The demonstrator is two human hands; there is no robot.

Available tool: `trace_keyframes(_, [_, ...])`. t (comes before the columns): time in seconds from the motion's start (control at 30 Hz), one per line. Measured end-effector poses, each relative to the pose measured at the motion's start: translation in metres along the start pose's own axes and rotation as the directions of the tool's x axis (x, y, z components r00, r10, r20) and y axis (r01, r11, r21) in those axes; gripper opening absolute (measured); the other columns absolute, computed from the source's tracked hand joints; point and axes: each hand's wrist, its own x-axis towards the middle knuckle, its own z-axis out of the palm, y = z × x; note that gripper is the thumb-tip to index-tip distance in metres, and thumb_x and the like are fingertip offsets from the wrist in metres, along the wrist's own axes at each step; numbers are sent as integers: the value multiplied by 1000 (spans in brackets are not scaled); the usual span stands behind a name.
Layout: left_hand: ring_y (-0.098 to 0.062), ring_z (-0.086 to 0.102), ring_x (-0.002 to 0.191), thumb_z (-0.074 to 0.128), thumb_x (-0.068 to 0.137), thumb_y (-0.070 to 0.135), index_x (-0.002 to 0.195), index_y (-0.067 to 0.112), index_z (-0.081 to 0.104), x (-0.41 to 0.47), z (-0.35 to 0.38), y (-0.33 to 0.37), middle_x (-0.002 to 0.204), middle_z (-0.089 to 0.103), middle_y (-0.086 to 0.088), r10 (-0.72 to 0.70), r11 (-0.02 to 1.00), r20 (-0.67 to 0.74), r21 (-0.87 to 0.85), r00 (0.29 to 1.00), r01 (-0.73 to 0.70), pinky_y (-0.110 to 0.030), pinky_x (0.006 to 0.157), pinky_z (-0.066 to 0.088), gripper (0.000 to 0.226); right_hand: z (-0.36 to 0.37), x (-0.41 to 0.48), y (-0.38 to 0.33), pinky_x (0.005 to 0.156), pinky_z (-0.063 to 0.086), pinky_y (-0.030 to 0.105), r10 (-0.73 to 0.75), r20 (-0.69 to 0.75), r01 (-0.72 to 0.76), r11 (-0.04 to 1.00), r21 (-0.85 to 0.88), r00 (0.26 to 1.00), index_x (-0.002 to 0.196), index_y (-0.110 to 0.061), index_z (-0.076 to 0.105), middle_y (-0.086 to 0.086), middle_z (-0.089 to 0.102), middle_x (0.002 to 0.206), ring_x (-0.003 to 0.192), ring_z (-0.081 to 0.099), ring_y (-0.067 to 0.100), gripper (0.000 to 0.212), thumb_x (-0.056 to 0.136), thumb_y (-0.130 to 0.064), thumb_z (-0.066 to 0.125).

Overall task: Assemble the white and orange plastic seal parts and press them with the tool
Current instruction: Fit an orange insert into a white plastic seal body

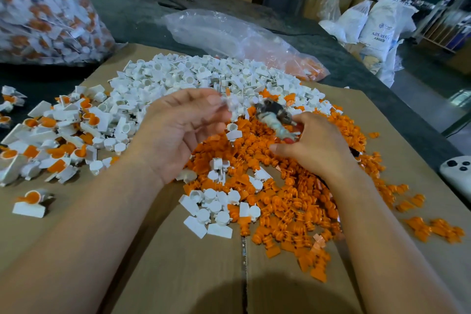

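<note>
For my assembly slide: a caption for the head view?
Left hand pinches a blurred white part, right hand grips the press tool, above white parts and orange parts heaped on cardboard.

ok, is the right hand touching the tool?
Touching. Head view shows the right hand gripping the tool by its wrapped handle, fingers curled round it.

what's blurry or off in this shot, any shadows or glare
Head view: motion blur smears the white part pinched by the left hand and the tool gripped by the right hand; the bag of seals at upper left is soft too; a soft shadow lies on the cardboard at bottom centre; the wide lens bows the edges.
</note>
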Motion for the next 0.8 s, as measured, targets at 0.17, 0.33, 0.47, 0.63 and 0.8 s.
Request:
trace_keyframes(0.17, [-15,70,68,69,55,9,69,12,73,-4,2,-5,77,72,-6,-36,991,178,137,983,12,-20,58,54,14,6,5,3,95,36,37,1,64,3,998,-59,998,135,-19,43,4,48,135,122,44,24,86,63,-55,74])
trace_keyframes(0.33, [-15,70,66,72,50,16,69,16,75,-5,4,-4,77,73,-4,-40,987,223,162,974,4,-19,54,54,19,10,8,6,102,31,38,-47,159,67,990,-124,986,140,-17,34,7,39,141,128,35,25,96,64,-65,67])
trace_keyframes(0.47, [-15,68,61,69,53,13,76,10,70,-4,6,-3,76,72,-3,-60,991,198,132,978,34,-20,49,53,23,-3,2,-3,99,28,25,-188,-49,192,977,93,981,129,-27,49,-2,45,132,123,36,9,73,65,-54,72])
trace_keyframes(0.63, [-15,68,59,71,49,15,84,8,63,-4,8,-3,76,72,-3,-65,987,169,155,983,38,-20,48,53,36,-15,-22,-30,80,43,8,-431,-324,539,646,541,842,98,-39,57,-20,59,95,89,58,-5,40,65,-28,76])
trace_keyframes(0.8, [-16,69,61,73,47,20,84,9,64,-3,7,-5,74,72,-5,-67,986,176,164,982,38,-20,48,53,40,-10,-27,-38,73,47,13,-455,-336,562,595,574,825,95,-30,61,-12,63,85,78,59,2,35,68,-14,75])
